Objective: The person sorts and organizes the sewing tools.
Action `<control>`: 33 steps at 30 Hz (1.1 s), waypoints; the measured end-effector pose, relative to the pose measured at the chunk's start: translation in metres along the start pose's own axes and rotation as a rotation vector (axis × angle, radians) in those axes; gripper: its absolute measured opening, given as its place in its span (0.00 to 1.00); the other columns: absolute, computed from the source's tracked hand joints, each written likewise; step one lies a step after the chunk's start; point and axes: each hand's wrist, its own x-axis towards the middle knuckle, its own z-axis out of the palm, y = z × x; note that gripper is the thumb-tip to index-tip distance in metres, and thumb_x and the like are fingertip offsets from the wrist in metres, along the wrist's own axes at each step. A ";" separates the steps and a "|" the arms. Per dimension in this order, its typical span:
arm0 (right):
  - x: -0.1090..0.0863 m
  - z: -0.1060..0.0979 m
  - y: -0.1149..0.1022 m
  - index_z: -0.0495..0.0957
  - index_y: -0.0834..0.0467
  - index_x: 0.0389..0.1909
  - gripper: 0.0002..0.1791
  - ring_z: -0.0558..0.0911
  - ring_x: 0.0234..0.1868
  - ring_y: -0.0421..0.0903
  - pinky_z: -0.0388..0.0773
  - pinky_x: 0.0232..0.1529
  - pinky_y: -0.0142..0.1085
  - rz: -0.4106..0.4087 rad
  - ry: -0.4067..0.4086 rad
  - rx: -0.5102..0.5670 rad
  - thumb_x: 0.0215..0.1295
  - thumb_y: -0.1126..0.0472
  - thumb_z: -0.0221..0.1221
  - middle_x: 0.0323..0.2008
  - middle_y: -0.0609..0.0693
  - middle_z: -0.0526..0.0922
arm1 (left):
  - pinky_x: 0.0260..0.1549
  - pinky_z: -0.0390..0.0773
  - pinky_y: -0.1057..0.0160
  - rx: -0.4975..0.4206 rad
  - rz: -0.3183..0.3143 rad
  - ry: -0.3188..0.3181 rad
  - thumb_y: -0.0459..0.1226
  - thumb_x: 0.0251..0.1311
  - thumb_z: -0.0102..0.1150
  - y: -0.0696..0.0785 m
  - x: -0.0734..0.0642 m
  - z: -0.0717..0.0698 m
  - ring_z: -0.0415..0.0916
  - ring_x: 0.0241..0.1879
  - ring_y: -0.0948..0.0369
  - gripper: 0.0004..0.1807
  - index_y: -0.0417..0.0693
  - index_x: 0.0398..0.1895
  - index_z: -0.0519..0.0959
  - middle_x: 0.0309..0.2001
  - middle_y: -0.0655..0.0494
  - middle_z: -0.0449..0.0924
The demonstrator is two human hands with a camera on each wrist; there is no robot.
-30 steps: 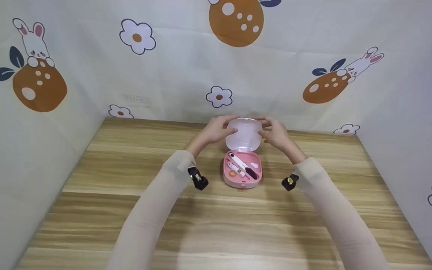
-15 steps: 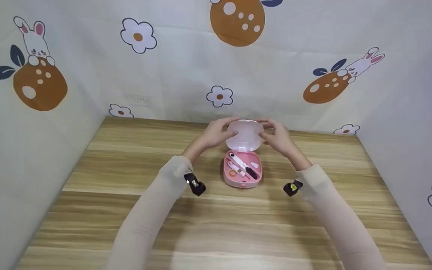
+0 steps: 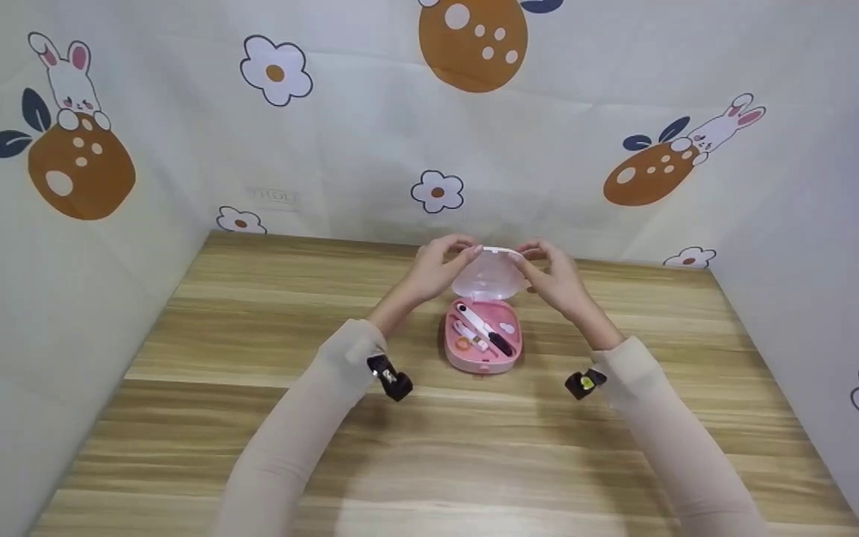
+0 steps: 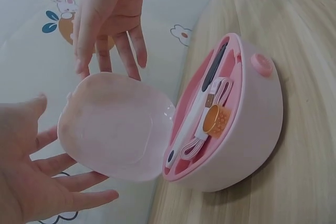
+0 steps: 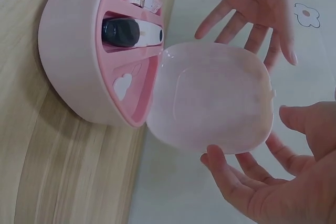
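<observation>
A pink sewing box [image 3: 482, 365] stands on the wooden table, its translucent lid [image 3: 488, 277] raised at the back and leaning a little forward. My left hand [image 3: 435, 272] is at the lid's left side, fingers extended behind it and thumb by the top rim. At the right side, my right hand [image 3: 558, 280] mirrors this, its fingers partly hidden by the lid. Inside the box lie a white tool with a black end [image 3: 502, 344], a folded tape measure [image 4: 223, 88], an orange ring-shaped thimble [image 4: 216, 121] and a small white cloud-shaped piece [image 5: 122, 86].
Behind the hands rises a pale cloth backdrop [image 3: 355, 149] printed with flowers, rabbits and orange fruit. It also encloses both sides of the wooden table [image 3: 250, 328]. A round pink button [image 4: 262, 64] sits on the box's front.
The lid's top edge has tipped forward and down toward me. Both thumbs have shifted from the lid's inner face up to its top rim. The box stays in place.
</observation>
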 end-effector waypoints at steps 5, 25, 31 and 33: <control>-0.002 0.000 -0.003 0.77 0.69 0.57 0.19 0.87 0.48 0.66 0.88 0.34 0.31 0.028 0.014 -0.015 0.80 0.57 0.58 0.59 0.71 0.80 | 0.67 0.79 0.51 0.004 -0.015 0.042 0.43 0.77 0.58 0.001 -0.001 0.005 0.80 0.62 0.47 0.17 0.39 0.55 0.82 0.57 0.42 0.85; -0.016 0.000 0.011 0.80 0.67 0.50 0.20 0.85 0.39 0.49 0.88 0.34 0.31 0.053 -0.030 0.016 0.74 0.52 0.66 0.52 0.67 0.83 | 0.59 0.85 0.52 0.001 -0.086 -0.014 0.47 0.75 0.63 -0.005 -0.018 0.008 0.82 0.58 0.45 0.17 0.41 0.49 0.81 0.55 0.42 0.85; -0.022 -0.001 0.018 0.79 0.66 0.52 0.19 0.85 0.46 0.58 0.88 0.38 0.34 0.020 -0.056 0.013 0.74 0.54 0.65 0.54 0.66 0.83 | 0.59 0.86 0.53 -0.007 -0.076 -0.051 0.47 0.73 0.64 -0.009 -0.025 0.008 0.83 0.59 0.44 0.18 0.41 0.51 0.80 0.57 0.42 0.84; -0.025 0.001 0.019 0.80 0.66 0.53 0.18 0.85 0.51 0.59 0.88 0.44 0.36 -0.019 -0.068 -0.003 0.75 0.55 0.65 0.55 0.65 0.83 | 0.60 0.85 0.53 -0.002 -0.054 -0.072 0.45 0.74 0.64 -0.010 -0.027 0.009 0.83 0.60 0.44 0.17 0.41 0.53 0.80 0.58 0.42 0.84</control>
